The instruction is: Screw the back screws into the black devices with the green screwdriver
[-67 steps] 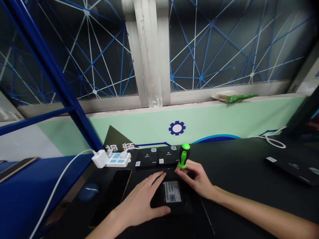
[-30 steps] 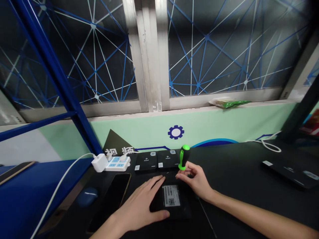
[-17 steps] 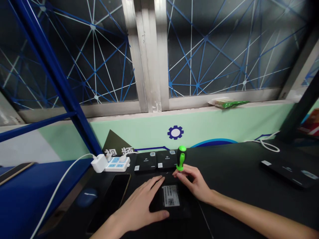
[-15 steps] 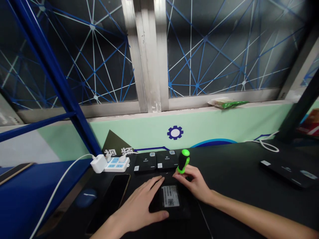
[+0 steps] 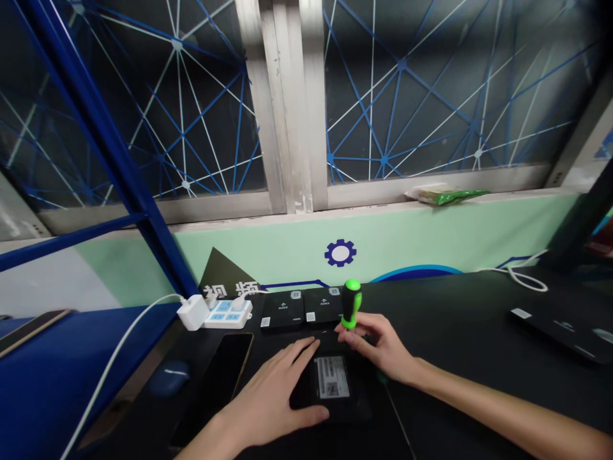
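A black box-shaped device (image 5: pixel 309 390) lies on the dark table, a white printed label (image 5: pixel 333 377) on its upper face. Across its left side my left hand (image 5: pixel 275 393) rests with fingers spread, thumb along the near edge. My right hand (image 5: pixel 383 348) pinches a screwdriver (image 5: pixel 352 303) with a black and bright green handle, low down below the handle. The screwdriver stands nearly upright over the device's far right corner; its tip is hidden. Near my right wrist lies a thin metal rod (image 5: pixel 400 418) with a dark green end, partly under the hand.
Behind the device sit two flat black boxes (image 5: pixel 283 310) beside a white power strip (image 5: pixel 227 314) with a plugged-in charger (image 5: pixel 193 312). Left are a phone (image 5: pixel 223 370) and a dark blue mouse (image 5: pixel 168 378). Another black box (image 5: pixel 560 332) and a white cable (image 5: pixel 524 278) lie right.
The view has shifted slightly. The screwdriver's top has tilted a little left, and my right fingers have shifted slightly beneath its handle. My left hand stays on the device.
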`<state>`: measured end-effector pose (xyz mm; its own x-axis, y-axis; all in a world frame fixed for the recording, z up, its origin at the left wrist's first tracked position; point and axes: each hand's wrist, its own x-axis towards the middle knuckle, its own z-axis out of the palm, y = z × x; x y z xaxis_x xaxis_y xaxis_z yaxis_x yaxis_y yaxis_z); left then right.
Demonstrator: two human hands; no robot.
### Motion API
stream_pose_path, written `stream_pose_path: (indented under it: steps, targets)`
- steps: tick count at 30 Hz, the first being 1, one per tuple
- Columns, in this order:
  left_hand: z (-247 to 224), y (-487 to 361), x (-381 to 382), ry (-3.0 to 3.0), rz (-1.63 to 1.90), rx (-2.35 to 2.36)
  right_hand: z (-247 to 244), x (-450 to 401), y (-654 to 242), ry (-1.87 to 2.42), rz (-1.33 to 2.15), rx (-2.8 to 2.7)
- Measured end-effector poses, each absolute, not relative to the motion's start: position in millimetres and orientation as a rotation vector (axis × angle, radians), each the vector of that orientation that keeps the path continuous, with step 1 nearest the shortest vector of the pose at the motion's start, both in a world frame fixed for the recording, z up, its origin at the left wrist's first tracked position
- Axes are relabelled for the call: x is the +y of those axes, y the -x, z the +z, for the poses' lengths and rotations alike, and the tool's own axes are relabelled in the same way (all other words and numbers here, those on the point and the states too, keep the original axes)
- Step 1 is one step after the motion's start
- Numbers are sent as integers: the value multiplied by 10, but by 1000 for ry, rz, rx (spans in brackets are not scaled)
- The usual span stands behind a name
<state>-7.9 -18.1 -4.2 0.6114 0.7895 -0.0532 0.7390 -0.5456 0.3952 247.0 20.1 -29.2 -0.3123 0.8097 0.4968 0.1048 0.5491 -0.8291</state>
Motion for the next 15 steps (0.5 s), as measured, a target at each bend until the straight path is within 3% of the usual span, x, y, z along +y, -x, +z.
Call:
stream_pose_path:
  steps: [8,15]
  targets:
    - [-54,84,-169,-2467,205,1207,-393,210,-2403,802,1161,-1451]
    - [-32,77,-174,-2478,175,1212,-296,164,-2460,729,1141,-1607]
